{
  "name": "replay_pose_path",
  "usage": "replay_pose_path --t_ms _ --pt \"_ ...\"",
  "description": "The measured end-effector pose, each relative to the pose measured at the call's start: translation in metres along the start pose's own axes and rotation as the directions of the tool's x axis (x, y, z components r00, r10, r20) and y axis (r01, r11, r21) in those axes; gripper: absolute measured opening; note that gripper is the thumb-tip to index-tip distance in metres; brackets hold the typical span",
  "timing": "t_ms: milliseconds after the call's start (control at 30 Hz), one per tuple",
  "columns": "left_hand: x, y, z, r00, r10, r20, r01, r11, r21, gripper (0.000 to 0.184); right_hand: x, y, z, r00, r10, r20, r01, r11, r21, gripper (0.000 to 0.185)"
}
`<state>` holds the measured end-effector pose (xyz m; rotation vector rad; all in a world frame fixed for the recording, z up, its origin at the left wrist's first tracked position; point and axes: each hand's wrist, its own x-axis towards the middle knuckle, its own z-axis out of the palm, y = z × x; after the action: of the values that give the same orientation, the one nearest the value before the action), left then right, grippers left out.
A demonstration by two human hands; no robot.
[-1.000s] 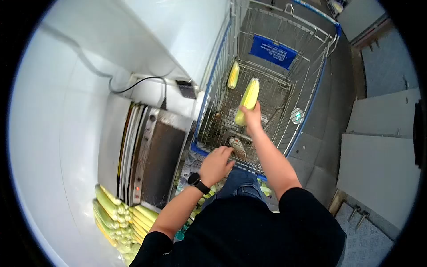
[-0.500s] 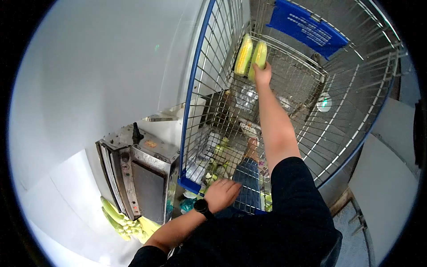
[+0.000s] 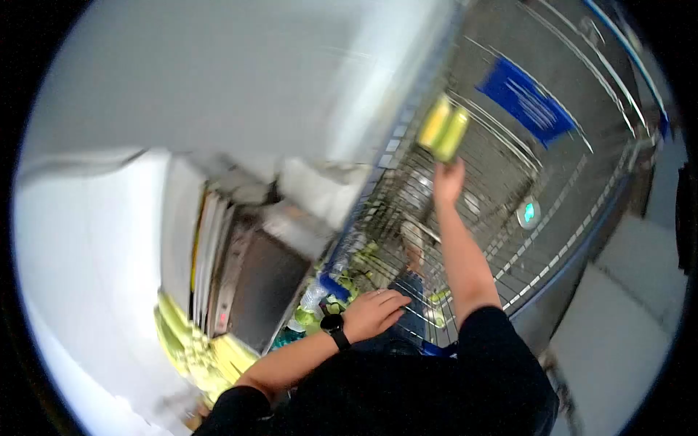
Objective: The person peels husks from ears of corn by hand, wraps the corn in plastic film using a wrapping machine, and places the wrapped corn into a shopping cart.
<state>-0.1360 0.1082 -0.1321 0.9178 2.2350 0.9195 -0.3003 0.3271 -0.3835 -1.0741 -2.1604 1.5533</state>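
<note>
Two pale ears of corn, a yellower one and a greener one, lie side by side at the far left end of a wire shopping cart. My right hand is just short of the greener ear's near end. Motion blurs its fingers, but none appears wrapped around the ear. Over the cart's near end, my left hand is stretched out with nothing in it, a black watch on its wrist.
Left of the cart stands a boxy metal machine, with green-yellow produce resembling corn beside it. A large pale panel borders the cart. Green scraps show through the wire. A blue sign hangs on the cart's far side.
My view has swung, so the cart appears farther right and tilted. My right hand has let go of the greener ear and drawn back slightly. The left hand stays near the cart's close end.
</note>
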Motion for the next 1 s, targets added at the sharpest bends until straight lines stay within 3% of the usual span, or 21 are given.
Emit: replay_pose_path --t_ms 67,100,133,167,200,233,267,333,367,400,433,467,500,567,633,700,767,833,967,1000 --pt "-0.011 0.008 -0.026 0.996 0.001 -0.087 -0.007 0.998 -0.068 0.026 -0.037 -0.007 -0.043 0.999 -0.001 -0.04 0.001 1.0 0.002 0.047" --pt "-0.027 0.014 -0.049 0.984 -0.081 -0.158 0.071 0.995 -0.071 0.027 -0.052 -0.028 -0.049 0.997 -0.066 0.042 0.066 0.998 -0.006 0.041" --pt "-0.048 0.015 -0.065 0.949 -0.055 -0.309 0.069 0.997 0.035 0.028 -0.068 -0.034 -0.05 0.965 -0.258 -0.036 0.26 0.962 0.083 0.038" --pt "-0.079 0.018 -0.091 0.916 -0.132 -0.379 0.148 0.989 0.013 0.03 -0.095 -0.073 -0.063 0.984 -0.167 0.065 0.156 0.976 0.156 0.036" --pt "-0.143 0.014 -0.117 0.813 -0.113 -0.571 0.198 0.976 0.089 0.03 -0.144 -0.13 -0.044 0.944 -0.309 0.111 0.285 0.939 0.191 0.033" --pt "-0.159 0.008 -0.134 0.748 -0.114 -0.654 0.287 0.944 0.164 0.03 -0.166 -0.157 -0.069 0.966 -0.229 0.12 0.181 0.93 0.319 0.031" --pt "-0.175 -0.002 -0.15 0.67 -0.149 -0.727 0.423 0.882 0.209 0.03 -0.165 -0.146 -0.084 0.937 -0.294 0.189 0.193 0.885 0.424 0.029" --pt "-0.267 -0.016 -0.184 0.277 -0.282 -0.918 0.74 0.673 0.017 0.034 -0.235 -0.204 -0.081 0.891 -0.369 0.264 0.214 0.855 0.473 0.028" --pt "-0.296 -0.037 -0.184 0.131 -0.21 -0.969 0.807 0.591 -0.019 0.037 -0.249 -0.203 -0.083 0.866 -0.407 0.291 0.24 0.849 0.471 0.029" --pt "-0.357 -0.05 -0.174 -0.008 -0.232 -0.973 0.878 0.463 -0.118 0.041 -0.291 -0.196 -0.075 0.84 -0.451 0.302 0.272 0.831 0.485 0.029" --pt "-0.394 -0.083 -0.179 -0.028 -0.121 -0.992 0.932 0.357 -0.07 0.044 -0.314 -0.193 -0.071 0.8 -0.457 0.388 0.259 0.847 0.465 0.027" --pt "-0.416 -0.085 -0.184 -0.092 -0.106 -0.99 0.962 0.247 -0.116 0.048 -0.334 -0.195 -0.069 0.739 -0.458 0.494 0.241 0.864 0.441 0.026" --pt "-0.446 -0.087 -0.197 -0.146 -0.259 -0.955 0.971 0.146 -0.189 0.053 -0.369 -0.207 -0.063 0.683 -0.389 0.618 0.104 0.89 0.445 0.023" --pt "-0.453 -0.121 -0.202 -0.257 -0.585 -0.769 0.927 0.077 -0.368 0.062 -0.401 -0.222 -0.051 0.526 -0.446 0.724 0.098 0.878 0.469 0.022" --pt "-0.465 -0.128 -0.209 -0.241 -0.593 -0.768 0.928 0.091 -0.362 0.064 -0.443 -0.236 -0.042 0.396 -0.419 0.817 0.019 0.893 0.449 0.024" --pt "-0.47 -0.136 -0.209 -0.213 -0.6 -0.772 0.932 0.114 -0.345 0.065 -0.482 -0.256 -0.035 0.299 -0.433 0.85 0.09 0.9 0.427 0.026" --pt "-0.471 -0.141 -0.211 -0.149 -0.621 -0.77 0.972 0.051 -0.23 0.068 -0.505 -0.265 -0.024 0.204 -0.461 0.864 0.155 0.886 0.437 0.025" --pt "-0.472 -0.145 -0.217 -0.137 -0.585 -0.799 0.976 0.059 -0.211 0.066 -0.521 -0.278 -0.023 0.121 -0.433 0.893 0.143 0.898 0.416 0.025" --pt "-0.472 -0.145 -0.234 -0.097 -0.655 -0.75 0.985 0.045 -0.167 0.058 -0.535 -0.282 -0.018 0.052 -0.473 0.879 0.16 0.873 0.46 0.026" --pt "-0.476 -0.137 -0.244 -0.082 -0.77 -0.632 0.972 0.077 -0.22 0.058 -0.536 -0.283 -0.018 0.027 -0.475 0.879 0.164 0.87 0.465 0.026"
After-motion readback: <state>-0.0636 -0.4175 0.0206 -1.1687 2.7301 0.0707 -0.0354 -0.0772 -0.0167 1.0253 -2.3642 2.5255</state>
